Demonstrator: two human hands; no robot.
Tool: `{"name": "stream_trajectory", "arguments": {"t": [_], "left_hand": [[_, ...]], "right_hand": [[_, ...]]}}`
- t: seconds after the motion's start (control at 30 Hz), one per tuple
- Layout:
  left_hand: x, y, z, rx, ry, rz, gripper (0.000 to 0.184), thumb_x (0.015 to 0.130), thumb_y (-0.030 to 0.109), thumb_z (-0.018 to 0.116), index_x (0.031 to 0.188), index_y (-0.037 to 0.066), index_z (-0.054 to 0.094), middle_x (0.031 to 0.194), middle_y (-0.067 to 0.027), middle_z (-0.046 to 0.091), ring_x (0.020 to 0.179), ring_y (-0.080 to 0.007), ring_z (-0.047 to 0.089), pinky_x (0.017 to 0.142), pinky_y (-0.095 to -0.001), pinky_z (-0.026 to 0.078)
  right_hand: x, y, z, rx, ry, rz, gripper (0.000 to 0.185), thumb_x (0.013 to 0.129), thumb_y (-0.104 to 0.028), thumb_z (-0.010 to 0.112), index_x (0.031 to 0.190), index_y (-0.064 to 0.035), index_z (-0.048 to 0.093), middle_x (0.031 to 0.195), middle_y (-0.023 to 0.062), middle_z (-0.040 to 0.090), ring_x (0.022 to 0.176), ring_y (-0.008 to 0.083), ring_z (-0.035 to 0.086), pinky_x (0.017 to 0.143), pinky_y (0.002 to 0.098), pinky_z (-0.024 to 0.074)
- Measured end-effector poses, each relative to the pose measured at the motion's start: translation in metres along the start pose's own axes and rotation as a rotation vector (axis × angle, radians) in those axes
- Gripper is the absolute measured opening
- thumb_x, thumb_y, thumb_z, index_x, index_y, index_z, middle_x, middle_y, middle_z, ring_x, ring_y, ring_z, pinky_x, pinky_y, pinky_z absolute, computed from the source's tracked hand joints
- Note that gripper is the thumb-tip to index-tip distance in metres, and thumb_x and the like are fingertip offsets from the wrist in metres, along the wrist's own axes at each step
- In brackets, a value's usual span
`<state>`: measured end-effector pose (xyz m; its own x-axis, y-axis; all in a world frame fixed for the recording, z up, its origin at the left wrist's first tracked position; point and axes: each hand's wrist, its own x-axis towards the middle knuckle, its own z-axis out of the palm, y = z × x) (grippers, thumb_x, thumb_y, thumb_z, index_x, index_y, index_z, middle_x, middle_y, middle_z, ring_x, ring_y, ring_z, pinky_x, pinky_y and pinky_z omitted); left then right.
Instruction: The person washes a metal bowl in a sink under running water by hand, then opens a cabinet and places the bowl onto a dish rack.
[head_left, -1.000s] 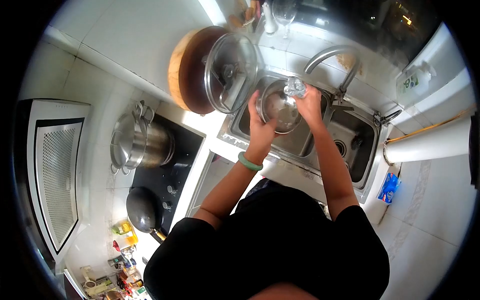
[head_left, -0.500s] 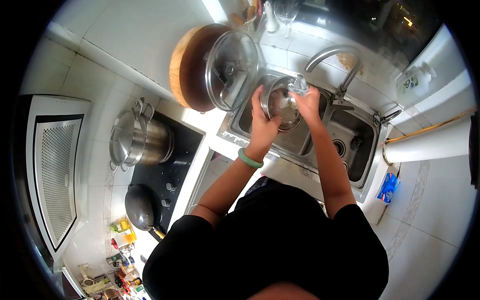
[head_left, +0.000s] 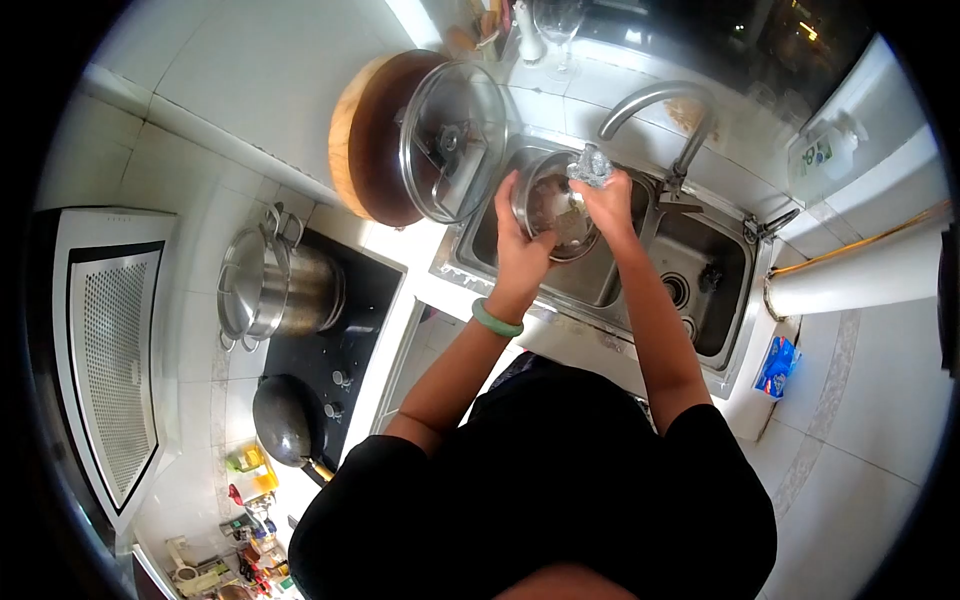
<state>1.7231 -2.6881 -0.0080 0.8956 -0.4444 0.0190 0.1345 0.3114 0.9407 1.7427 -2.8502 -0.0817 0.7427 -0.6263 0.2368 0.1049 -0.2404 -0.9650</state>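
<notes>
My left hand [head_left: 522,245] is closed on the left side of a round metal bowl [head_left: 548,205], thumb at the near rim. The bowl is tilted, its inside facing up toward me, over the left basin of the steel sink [head_left: 600,282]. Something pale and greenish lies or shows inside it; I cannot make out what. My right hand [head_left: 610,205] pinches a crumpled silvery wad [head_left: 590,166] at the bowl's upper right rim. Whether the wad is steel wool or foil is unclear. A curved faucet [head_left: 655,95] stands behind the hands.
A glass lid [head_left: 455,140] leans by a round wooden board [head_left: 365,140] left of the sink. A steel pot [head_left: 285,285] and a black wok [head_left: 283,420] stand on the cooktop [head_left: 350,310]. A blue packet [head_left: 777,368] sits at the right.
The whole view has shifted slightly. The silvery wad has turned a little in my right hand, still at the bowl's rim. My left hand keeps its hold on the bowl.
</notes>
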Motion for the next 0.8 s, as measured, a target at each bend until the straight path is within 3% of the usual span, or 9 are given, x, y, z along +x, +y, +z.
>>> {"name": "stream_trajectory", "arguments": {"t": [0.17, 0.23, 0.43, 0.57, 0.63, 0.8], "left_hand": [[-0.003, 0.004, 0.003, -0.022, -0.005, -0.061, 0.082, 0.066, -0.019, 0.04, 0.138, 0.015, 0.018, 0.129, -0.0141, 0.036, 0.115, -0.0262, 0.043, 0.088, -0.0329, 0.048], [-0.003, 0.001, 0.002, 0.026, -0.03, -0.047, 0.08, 0.072, -0.017, 0.039, 0.137, 0.023, 0.015, 0.127, -0.0137, 0.038, 0.105, -0.0296, 0.052, 0.068, -0.0434, 0.058], [-0.003, 0.002, 0.004, 0.029, -0.028, -0.03, 0.081, 0.07, -0.017, 0.04, 0.137, 0.022, 0.016, 0.126, -0.0131, 0.039, 0.104, -0.0288, 0.053, 0.067, -0.0418, 0.059], [-0.003, 0.006, 0.004, 0.005, -0.017, -0.107, 0.081, 0.069, -0.016, 0.041, 0.137, 0.022, 0.017, 0.126, -0.0126, 0.039, 0.105, -0.0284, 0.052, 0.066, -0.0411, 0.059], [0.0, -0.004, 0.0, 0.004, -0.021, -0.125, 0.08, 0.068, -0.014, 0.043, 0.135, 0.022, 0.019, 0.125, -0.0128, 0.04, 0.105, -0.0301, 0.053, 0.065, -0.043, 0.059], [0.031, -0.055, -0.026, -0.069, -0.046, -0.396, 0.072, 0.07, -0.011, 0.043, 0.132, 0.021, 0.023, 0.125, -0.0154, 0.04, 0.102, -0.0367, 0.055, 0.063, -0.0478, 0.059]], "right_hand": [[-0.002, -0.007, -0.003, -0.01, -0.013, 0.038, 0.025, 0.06, -0.01, 0.076, 0.074, 0.0042, 0.062, 0.069, 0.0102, 0.063, 0.06, 0.0146, 0.057, 0.057, 0.0319, 0.0454], [-0.005, -0.02, -0.005, 0.05, -0.015, 0.046, 0.029, 0.058, -0.013, 0.078, 0.071, 0.0053, 0.06, 0.067, 0.0112, 0.062, 0.059, 0.0161, 0.056, 0.057, 0.0325, 0.0451], [0.006, 0.036, 0.004, -0.092, 0.106, 0.077, 0.038, 0.055, -0.021, 0.08, 0.061, 0.0054, 0.053, 0.059, 0.0111, 0.057, 0.054, 0.0193, 0.052, 0.055, 0.034, 0.0439], [0.0, 0.024, 0.0, -0.034, 0.059, 0.147, 0.037, 0.058, -0.021, 0.078, 0.063, 0.0058, 0.053, 0.062, 0.0147, 0.057, 0.058, 0.0212, 0.055, 0.056, 0.0366, 0.0435], [-0.003, 0.032, -0.005, -0.004, -0.083, 0.11, 0.035, 0.064, -0.023, 0.074, 0.07, 0.0072, 0.057, 0.069, 0.0203, 0.059, 0.065, 0.0248, 0.058, 0.059, 0.0397, 0.0438], [-0.017, 0.063, -0.032, -0.142, -0.053, 0.261, 0.034, 0.072, -0.023, 0.065, 0.084, 0.0088, 0.061, 0.076, 0.0258, 0.06, 0.074, 0.0332, 0.06, 0.067, 0.0418, 0.0441]]}}
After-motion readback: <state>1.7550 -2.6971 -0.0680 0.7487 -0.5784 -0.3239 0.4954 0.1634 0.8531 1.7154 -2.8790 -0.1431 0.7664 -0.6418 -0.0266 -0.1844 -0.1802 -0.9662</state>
